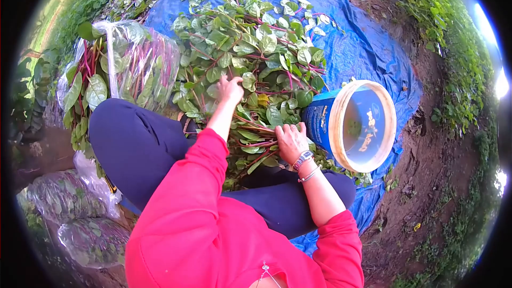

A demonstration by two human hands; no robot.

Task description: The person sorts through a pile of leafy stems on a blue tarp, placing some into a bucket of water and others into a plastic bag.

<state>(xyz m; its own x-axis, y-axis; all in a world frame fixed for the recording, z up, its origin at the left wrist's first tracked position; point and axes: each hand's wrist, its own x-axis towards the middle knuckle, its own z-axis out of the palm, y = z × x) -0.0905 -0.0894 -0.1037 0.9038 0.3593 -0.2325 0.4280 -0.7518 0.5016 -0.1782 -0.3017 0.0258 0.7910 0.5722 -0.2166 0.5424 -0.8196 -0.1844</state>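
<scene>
A large heap of leafy greens with reddish-purple stems (266,42) is spread before my legs. My left hand (230,90) is at the heap, its fingers partly among the leaves; whether they pinch a leaf is hidden. Closed around a bunch of stems (256,128), my right hand (292,142) rests lower and to the right, beside the bucket. The stems run leftward from its fingers over my lap. A watch and a bracelet are on the right wrist.
A blue bucket with a pale rim (335,128) lies tilted at the right on a blue tarp (373,58). Clear plastic bags of greens (144,64) stand at the left, with more wrapped bundles (93,240) at lower left. Bare soil (426,181) borders the tarp.
</scene>
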